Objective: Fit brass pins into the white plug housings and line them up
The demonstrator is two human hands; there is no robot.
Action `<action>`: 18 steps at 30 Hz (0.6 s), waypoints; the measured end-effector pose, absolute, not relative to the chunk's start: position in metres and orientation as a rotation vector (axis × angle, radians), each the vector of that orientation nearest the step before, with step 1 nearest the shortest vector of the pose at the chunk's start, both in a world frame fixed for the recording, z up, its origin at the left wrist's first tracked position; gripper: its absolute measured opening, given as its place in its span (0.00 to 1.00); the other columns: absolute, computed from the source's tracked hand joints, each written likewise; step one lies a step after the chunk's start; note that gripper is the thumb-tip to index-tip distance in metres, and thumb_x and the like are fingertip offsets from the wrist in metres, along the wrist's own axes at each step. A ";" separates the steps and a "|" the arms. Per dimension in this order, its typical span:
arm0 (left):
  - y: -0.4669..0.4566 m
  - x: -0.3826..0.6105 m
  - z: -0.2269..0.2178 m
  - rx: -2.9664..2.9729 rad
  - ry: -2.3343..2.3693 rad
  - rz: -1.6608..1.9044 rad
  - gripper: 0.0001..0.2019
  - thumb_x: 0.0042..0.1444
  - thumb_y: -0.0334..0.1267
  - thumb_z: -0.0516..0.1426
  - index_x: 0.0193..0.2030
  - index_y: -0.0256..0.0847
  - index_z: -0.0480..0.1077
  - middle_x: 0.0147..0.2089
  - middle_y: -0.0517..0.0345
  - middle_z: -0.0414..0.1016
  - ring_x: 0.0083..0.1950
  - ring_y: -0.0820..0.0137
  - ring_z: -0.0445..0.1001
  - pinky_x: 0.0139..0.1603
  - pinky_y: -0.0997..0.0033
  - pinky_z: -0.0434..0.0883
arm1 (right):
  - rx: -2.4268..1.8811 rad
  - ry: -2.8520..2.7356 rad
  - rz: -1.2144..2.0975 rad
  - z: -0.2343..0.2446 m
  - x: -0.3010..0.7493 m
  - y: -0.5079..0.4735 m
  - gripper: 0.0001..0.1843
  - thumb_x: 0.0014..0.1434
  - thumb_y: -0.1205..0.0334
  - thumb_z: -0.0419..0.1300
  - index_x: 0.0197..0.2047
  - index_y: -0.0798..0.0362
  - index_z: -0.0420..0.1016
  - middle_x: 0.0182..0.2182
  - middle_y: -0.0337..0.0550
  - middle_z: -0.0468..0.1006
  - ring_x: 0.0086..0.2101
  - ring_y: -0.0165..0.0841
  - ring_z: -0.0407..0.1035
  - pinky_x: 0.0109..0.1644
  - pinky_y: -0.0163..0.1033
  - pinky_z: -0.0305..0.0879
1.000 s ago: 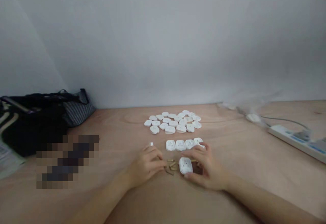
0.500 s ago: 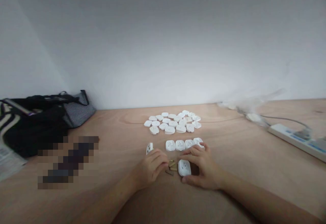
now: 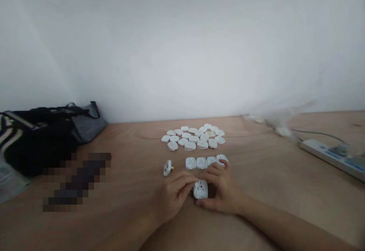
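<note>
My right hand (image 3: pixel 224 190) is clamped on a white plastic socket module (image 3: pixel 200 189), thumb along the near edge and fingers over the far side, with the module's round socket face turned up. My left hand (image 3: pixel 173 197) has come in from the other side, its fingertips (image 3: pixel 194 178) reaching toward the top of the module. Whether they grip it or only rest against it, I can't tell from this feed. Both hands are working on this one piece, so I'd judge that fitting or checking it is the step in hand, though the inside is hidden. The next move calls for a light touch, because the module sits just in front of a row of four matching modules (image 3: pixel 201 163), and my right fingers are already against the end of that row.

Left of the row, a loose module (image 3: pixel 167 167) lies tilted, with a small brass tip (image 3: pixel 172 168) showing. Beyond the row is a cluster of white pieces (image 3: pixel 194 137) on the plywood tabletop (image 3: pixel 270 175).

There are no trays here – only a black bag (image 3: pixel 37 140) and striped pouch (image 3: pixel 87 123) at far left, their contents unseen, and a clear plastic bag (image 3: pixel 278 119) by the power strip (image 3: pixel 327 156).
</note>
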State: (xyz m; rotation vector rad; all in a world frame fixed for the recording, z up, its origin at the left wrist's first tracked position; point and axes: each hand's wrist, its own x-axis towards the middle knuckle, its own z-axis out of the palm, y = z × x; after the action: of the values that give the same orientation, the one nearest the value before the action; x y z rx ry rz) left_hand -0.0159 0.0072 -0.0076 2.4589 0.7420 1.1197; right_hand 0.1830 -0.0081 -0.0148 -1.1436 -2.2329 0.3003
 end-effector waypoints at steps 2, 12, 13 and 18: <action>0.007 -0.016 -0.008 2.422 0.736 1.105 0.08 0.60 0.31 0.53 0.40 0.38 0.73 0.37 0.52 0.76 0.39 0.69 0.75 0.40 0.72 0.72 | -1.126 -2.234 0.313 -0.014 0.183 -0.008 0.27 0.44 0.41 0.63 0.46 0.43 0.72 0.36 0.39 0.75 0.42 0.40 0.64 0.55 0.53 0.38; 0.006 -0.013 -0.008 2.425 0.680 1.091 0.07 0.59 0.33 0.55 0.37 0.38 0.76 0.32 0.52 0.78 0.35 0.68 0.75 0.37 0.71 0.72 | -1.088 -2.224 0.308 -0.016 0.183 -0.008 0.26 0.43 0.42 0.64 0.45 0.44 0.73 0.36 0.40 0.77 0.42 0.40 0.65 0.56 0.52 0.39; 0.006 -0.013 -0.007 2.429 0.674 1.098 0.07 0.58 0.33 0.55 0.37 0.38 0.76 0.32 0.52 0.77 0.34 0.69 0.75 0.36 0.72 0.72 | -1.084 -2.220 0.307 -0.017 0.183 -0.007 0.26 0.43 0.42 0.64 0.44 0.44 0.73 0.37 0.40 0.77 0.42 0.40 0.65 0.56 0.51 0.39; 0.007 -0.014 -0.008 2.434 0.633 1.163 0.06 0.58 0.31 0.56 0.37 0.38 0.76 0.31 0.52 0.78 0.33 0.69 0.75 0.35 0.72 0.72 | -1.041 -2.182 0.292 -0.019 0.183 -0.006 0.26 0.41 0.44 0.66 0.43 0.46 0.73 0.36 0.40 0.77 0.42 0.39 0.66 0.55 0.49 0.41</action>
State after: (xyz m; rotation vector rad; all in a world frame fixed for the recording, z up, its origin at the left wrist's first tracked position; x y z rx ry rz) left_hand -0.0135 0.0068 -0.0082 2.4339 0.6326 1.1633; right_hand 0.1829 -0.0061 -0.0186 -1.0407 -2.1819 0.2923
